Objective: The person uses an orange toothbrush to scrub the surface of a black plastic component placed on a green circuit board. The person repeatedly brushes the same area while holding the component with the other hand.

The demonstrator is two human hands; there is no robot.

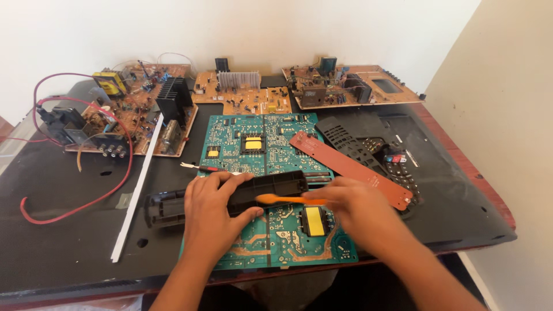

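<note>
My left hand grips a long black plastic remote-control shell lying across a green circuit board. My right hand holds an orange pry tool, whose rounded tip touches the shell's near edge. A red-brown strip board lies to the right of the shell. Next to it sits a black keypad cover with holes.
Three brown circuit boards stand at the back: left, middle, right. A red wire loops at the left. A white strip lies diagonally. A small screwdriver rests by the green board. The black panel ends at the right.
</note>
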